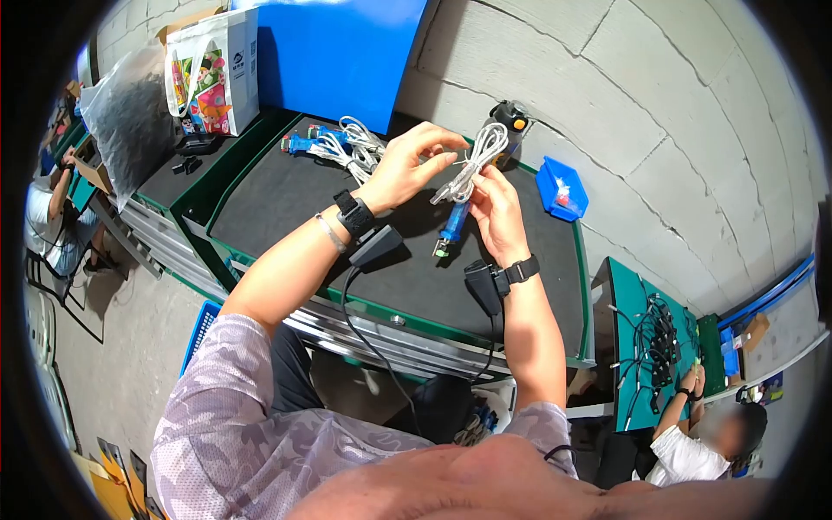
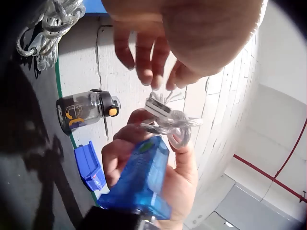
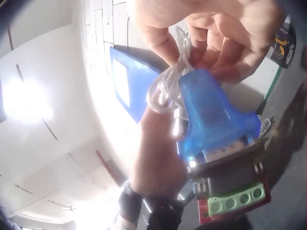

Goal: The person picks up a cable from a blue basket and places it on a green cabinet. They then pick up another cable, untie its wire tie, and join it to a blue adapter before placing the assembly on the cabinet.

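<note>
My right hand (image 1: 496, 208) holds a coiled, clear-jacketed USB-to-serial cable (image 1: 485, 147) between thumb and fingers. Its blue serial connector (image 1: 452, 224) hangs below the coil, and a green terminal block (image 3: 237, 199) shows at its end in the right wrist view. The metal USB plug (image 2: 158, 107) pokes out by the coil in the left wrist view. My left hand (image 1: 412, 165) is raised beside the coil, thumb and forefinger apart, fingertips right at its edge. More coiled cables with blue connectors (image 1: 299, 144) lie on the dark mat behind my left hand.
At the mat's back edge stands a bottle (image 1: 511, 126), with a small blue bin (image 1: 562, 188) to its right. A blue panel (image 1: 338, 61) and a printed bag (image 1: 212, 74) are at the back left. Another person (image 1: 693, 442) works at a green table on the right.
</note>
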Motion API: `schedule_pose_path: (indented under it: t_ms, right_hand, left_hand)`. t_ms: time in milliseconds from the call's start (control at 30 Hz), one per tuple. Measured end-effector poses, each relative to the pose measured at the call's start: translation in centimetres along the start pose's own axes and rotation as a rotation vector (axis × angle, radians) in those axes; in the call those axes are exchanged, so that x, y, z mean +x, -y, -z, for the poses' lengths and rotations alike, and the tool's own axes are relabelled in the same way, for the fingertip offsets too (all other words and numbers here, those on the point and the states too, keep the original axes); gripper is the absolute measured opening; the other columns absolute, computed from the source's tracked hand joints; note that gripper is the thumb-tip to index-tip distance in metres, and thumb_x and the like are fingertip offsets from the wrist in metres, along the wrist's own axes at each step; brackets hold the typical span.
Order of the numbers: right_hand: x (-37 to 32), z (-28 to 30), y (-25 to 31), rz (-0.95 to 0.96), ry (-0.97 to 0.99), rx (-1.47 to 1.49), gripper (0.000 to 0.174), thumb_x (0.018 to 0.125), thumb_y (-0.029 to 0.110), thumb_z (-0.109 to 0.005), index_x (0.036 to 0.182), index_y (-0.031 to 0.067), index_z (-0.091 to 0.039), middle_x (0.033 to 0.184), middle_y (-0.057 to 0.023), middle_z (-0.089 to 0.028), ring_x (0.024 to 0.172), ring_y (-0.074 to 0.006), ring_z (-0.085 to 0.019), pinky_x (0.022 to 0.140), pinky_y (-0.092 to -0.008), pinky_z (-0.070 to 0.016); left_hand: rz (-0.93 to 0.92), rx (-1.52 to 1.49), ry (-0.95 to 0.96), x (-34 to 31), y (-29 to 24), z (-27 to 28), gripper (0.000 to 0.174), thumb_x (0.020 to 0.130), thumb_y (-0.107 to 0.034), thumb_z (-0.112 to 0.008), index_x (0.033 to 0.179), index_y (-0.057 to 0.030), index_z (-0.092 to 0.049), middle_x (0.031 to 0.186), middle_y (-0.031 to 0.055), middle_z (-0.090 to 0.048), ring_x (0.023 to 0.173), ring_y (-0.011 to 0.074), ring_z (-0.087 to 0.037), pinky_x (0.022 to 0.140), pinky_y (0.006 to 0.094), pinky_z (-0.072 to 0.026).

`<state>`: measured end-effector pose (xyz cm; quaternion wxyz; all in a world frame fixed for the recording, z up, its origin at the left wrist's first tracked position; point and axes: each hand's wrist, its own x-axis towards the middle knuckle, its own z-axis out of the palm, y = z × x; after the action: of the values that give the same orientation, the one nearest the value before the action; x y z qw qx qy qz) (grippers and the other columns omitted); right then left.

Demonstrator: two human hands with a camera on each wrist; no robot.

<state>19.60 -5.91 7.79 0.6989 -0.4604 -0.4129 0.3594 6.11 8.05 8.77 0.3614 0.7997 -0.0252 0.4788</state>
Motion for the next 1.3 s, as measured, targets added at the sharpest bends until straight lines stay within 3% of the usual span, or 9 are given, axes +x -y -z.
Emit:
schedule_pose_path:
  t_ms: [33, 67, 133, 233, 367, 667, 900, 1133, 1300]
  right_hand:
    - [0.0, 0.0, 0.0, 0.001, -0.002, 0.001, 0.022, 0.095, 0.016, -0.054, 0.114, 0.0075, -0.059, 0.098, 0.0009, -0.065, 0.087, -0.0072, -0.060, 0.077, -0.0229, -0.0459]
    - [0.0, 0.1, 0.0, 0.005, 0.008, 0.014, 0.023, 0.095, 0.016, -0.054, 0.115, 0.0069, -0.059, 0.098, 0.0005, -0.065, 0.087, -0.0081, -0.061, 0.078, -0.0237, -0.0466]
    - [0.0, 0.0, 0.0, 0.007, 0.018, 0.026, 0.023, 0.095, 0.015, -0.053, 0.115, 0.0062, -0.059, 0.099, 0.0002, -0.065, 0.088, -0.0090, -0.062, 0.078, -0.0245, -0.0473]
    - [0.0, -0.2, 0.1, 0.009, 0.046, 0.042, 0.029, 0.097, 0.017, -0.050, 0.122, 0.0033, -0.055, 0.099, -0.0009, -0.064, 0.087, -0.0098, -0.061, 0.079, -0.0274, -0.0485]
    - [0.1, 0.3, -0.1, 0.009, 0.084, 0.067, 0.024, 0.095, 0.015, -0.051, 0.114, 0.0033, -0.059, 0.097, -0.0020, -0.065, 0.087, -0.0109, -0.062, 0.080, -0.0275, -0.0488]
    - [0.1, 0.1, -0.3, 0.010, 0.088, 0.053, 0.021, 0.096, 0.014, -0.053, 0.114, 0.0051, -0.058, 0.098, -0.0001, -0.063, 0.088, -0.0087, -0.061, 0.080, -0.0254, -0.0479]
    - [0.5, 0.2, -0.7, 0.139, -0.002, -0.038, 0.019, 0.096, 0.011, -0.058, 0.114, 0.0060, -0.055, 0.101, 0.0000, -0.062, 0.090, -0.0073, -0.060, 0.080, -0.0235, -0.0485]
    - [0.5, 0.2, -1.3, 0.267, -0.088, -0.217, 0.023, 0.094, 0.010, -0.063, 0.113, 0.0026, -0.054, 0.106, -0.0045, -0.062, 0.088, -0.0089, -0.063, 0.074, -0.0234, -0.0512]
    - [0.4, -0.1, -1.0, 0.220, -0.133, -0.231, 0.033, 0.095, 0.016, -0.064, 0.123, 0.0009, -0.056, 0.105, -0.0037, -0.063, 0.085, -0.0075, -0.062, 0.072, -0.0215, -0.0499]
  left_hand:
    - [0.009, -0.029, 0.009, 0.0, -0.1, 0.0, 0.026, 0.085, -0.002, -0.066, 0.111, -0.0079, -0.067, 0.109, 0.0069, -0.060, 0.097, 0.0184, -0.059, 0.084, 0.0311, -0.0489]
    - [0.008, -0.029, 0.010, 0.0, 0.0, 0.0, 0.026, 0.085, -0.002, -0.066, 0.111, -0.0079, -0.067, 0.109, 0.0069, -0.060, 0.097, 0.0184, -0.059, 0.084, 0.0311, -0.0489]
    - [-0.202, 0.141, -0.040, 0.1, 0.2, -0.2, 0.033, 0.079, -0.001, -0.071, 0.110, -0.0140, -0.069, 0.107, 0.0058, -0.060, 0.093, 0.0216, -0.059, 0.084, 0.0331, -0.0503]
    - [-0.218, 0.190, -0.033, 0.0, 0.2, -0.2, 0.039, 0.075, -0.002, -0.074, 0.111, -0.0170, -0.069, 0.108, 0.0060, -0.059, 0.100, 0.0250, -0.057, 0.089, 0.0357, -0.0483]
    - [-0.213, 0.281, -0.017, 0.0, 0.1, 0.1, 0.037, 0.073, -0.003, -0.077, 0.108, -0.0128, -0.070, 0.111, 0.0063, -0.058, 0.107, 0.0251, -0.055, 0.090, 0.0355, -0.0482]
    - [-0.336, 0.442, -0.057, 0.0, 0.6, 0.0, 0.023, 0.073, -0.008, -0.077, 0.094, -0.0096, -0.069, 0.099, 0.0051, -0.063, 0.097, 0.0268, -0.057, 0.084, 0.0378, -0.0488]
    - [-0.211, 0.263, 0.086, -0.4, 0.9, -0.2, 0.024, 0.083, -0.006, -0.061, 0.107, -0.0036, -0.067, 0.107, 0.0123, -0.061, 0.103, 0.0296, -0.059, 0.090, 0.0386, -0.0483]
    - [-0.110, 0.130, 0.171, -0.7, 0.0, -0.5, 0.035, 0.087, -0.021, -0.067, 0.114, 0.0019, -0.063, 0.110, 0.0155, -0.061, 0.102, 0.0303, -0.062, 0.088, 0.0376, -0.0495]
    - [0.071, 0.045, 0.190, -0.8, 1.0, -1.2, 0.036, 0.094, -0.025, -0.063, 0.118, 0.0020, -0.062, 0.108, 0.0130, -0.064, 0.100, 0.0221, -0.064, 0.086, 0.0332, -0.0500]
